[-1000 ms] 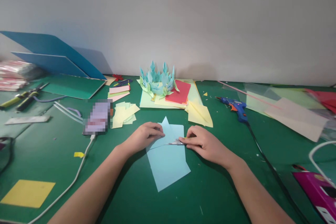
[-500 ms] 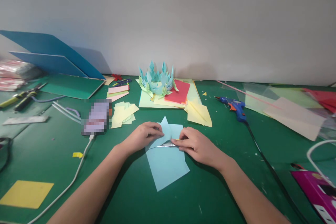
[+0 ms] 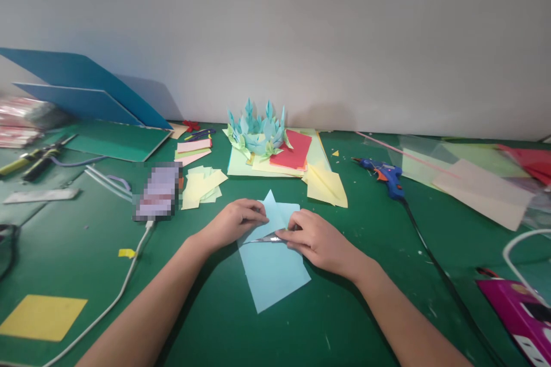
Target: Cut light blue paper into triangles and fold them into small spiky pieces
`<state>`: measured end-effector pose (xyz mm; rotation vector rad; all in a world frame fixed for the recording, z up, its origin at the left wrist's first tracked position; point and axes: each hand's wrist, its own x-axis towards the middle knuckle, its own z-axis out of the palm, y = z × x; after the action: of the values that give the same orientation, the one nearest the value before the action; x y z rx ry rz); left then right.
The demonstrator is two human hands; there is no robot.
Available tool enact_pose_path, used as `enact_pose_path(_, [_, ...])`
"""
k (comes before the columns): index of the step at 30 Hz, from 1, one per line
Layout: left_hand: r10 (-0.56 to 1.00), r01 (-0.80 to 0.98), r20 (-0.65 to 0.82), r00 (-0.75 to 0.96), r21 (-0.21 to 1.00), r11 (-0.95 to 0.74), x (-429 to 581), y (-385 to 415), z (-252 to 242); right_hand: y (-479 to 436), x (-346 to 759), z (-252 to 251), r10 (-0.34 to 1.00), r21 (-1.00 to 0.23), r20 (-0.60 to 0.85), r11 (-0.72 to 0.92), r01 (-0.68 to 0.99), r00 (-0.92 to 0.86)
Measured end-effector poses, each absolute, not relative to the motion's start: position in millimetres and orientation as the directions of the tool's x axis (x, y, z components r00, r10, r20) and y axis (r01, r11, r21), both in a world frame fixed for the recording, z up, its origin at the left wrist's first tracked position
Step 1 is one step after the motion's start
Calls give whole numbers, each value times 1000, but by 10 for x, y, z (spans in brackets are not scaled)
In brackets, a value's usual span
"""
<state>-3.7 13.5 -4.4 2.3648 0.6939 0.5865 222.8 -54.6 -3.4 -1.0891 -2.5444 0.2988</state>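
A light blue sheet of paper (image 3: 275,275) lies before me on the green table, its upper part folded with a pointed corner sticking up. My left hand (image 3: 241,221) is closed on the folded flap (image 3: 270,206), thumb and fingertips pinching and pressing it down. A thin silver knife blade (image 3: 267,238) lies along the fold, tucked partly under the flap. My right hand (image 3: 316,241) is closed around this knife, fingertips close to the blade; its handle is hidden in the hand.
Behind the sheet stands a blue-green paper crown (image 3: 258,140) on coloured sheets. Yellow slips (image 3: 204,186) and a phone (image 3: 158,190) with a cable are at left. A blue glue gun (image 3: 387,175) and a magenta power strip (image 3: 514,309) are at right.
My right hand has slid slightly left along the fold with the knife, and less of the blade shows. My left hand stays in place on the flap.
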Motion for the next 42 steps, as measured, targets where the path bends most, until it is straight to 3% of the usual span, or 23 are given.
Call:
enact_pose_path(16, [593,318,224,773,672,-669,-31,138,-35,-559,2191,-8,724,-314,204,686,657,-659])
enact_pose_path(36, [613,327,210,762,692,-644,-32,142,-63,-549,2107,-65,662,-238,291,749,618,-690])
enact_pose_path(42, [617,350,188,764,683,-641,-42,141,-45,-586,2237,-10,665,-381,292,740,554,-687])
